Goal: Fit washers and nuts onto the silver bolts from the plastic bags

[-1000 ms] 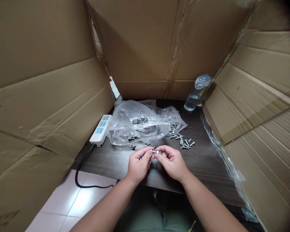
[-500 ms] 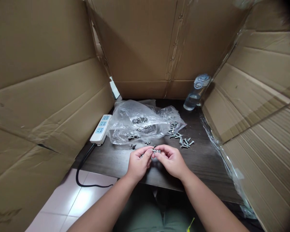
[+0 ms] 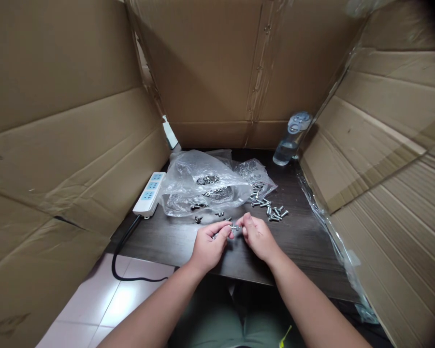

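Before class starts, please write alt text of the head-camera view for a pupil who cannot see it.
A bare left hand pinches a small silver metal bolt, the bare right hand close to its end, above a dark wood-grain table. Beyond lie loose silver metal bolts and crumpled clear plastic bags. Brown cardboard walls enclose three sides.

One held bolt point(image 3: 235, 227), over ten loose bolts point(image 3: 269, 210), one bottle point(image 3: 290, 141)

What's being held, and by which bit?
The left hand pinches a small metal bolt by one end; the other end sticks out toward the right hand, whose contact is unclear.
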Motion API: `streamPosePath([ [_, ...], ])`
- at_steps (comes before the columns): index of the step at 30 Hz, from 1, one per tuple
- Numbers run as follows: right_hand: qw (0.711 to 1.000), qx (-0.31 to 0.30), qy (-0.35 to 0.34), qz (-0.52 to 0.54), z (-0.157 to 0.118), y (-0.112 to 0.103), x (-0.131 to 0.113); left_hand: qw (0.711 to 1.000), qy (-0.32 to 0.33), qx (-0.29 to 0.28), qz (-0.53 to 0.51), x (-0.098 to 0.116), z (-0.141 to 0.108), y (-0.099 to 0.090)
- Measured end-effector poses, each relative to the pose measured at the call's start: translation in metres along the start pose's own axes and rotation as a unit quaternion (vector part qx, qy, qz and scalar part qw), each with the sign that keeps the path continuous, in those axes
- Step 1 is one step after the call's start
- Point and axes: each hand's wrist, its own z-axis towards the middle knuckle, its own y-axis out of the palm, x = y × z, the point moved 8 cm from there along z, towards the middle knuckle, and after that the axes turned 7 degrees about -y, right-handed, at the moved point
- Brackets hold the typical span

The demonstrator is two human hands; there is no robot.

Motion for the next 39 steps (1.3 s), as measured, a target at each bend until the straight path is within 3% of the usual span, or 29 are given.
streamPosePath([
  [5,0.998,-0.039,-0.001,0.051,-0.004,0.005,-0.006,0.999,-0.013,-0.004,-0.047,0.001,-0.001,-0.001],
  [12,0.997,-0.073,-0.001,0.018,-0.002,0.013,-0.01,0.999,-0.003,0.003,-0.04,0.003,-0.003,-0.001],
  [19,0.996,-0.061,0.01,0.059,-0.006,0.011,-0.007,0.998,0.003,0.009,-0.054,0.003,-0.003,-0.003],
  [26,0.997,-0.07,-0.027,0.002,-0.002,0.014,-0.013,0.999,0.004,0.007,-0.038,0.005,-0.004,-0.001],
  [31,0.999,-0.03,0.01,0.037,-0.003,0.005,-0.002,0.999,0.006,0.017,-0.043,0.004,-0.004,-0.004],
  [39,0.997,-0.072,-0.007,0.032,-0.002,0.015,-0.012,0.999,0.009,0.01,-0.044,0.006,-0.005,-0.002],
])
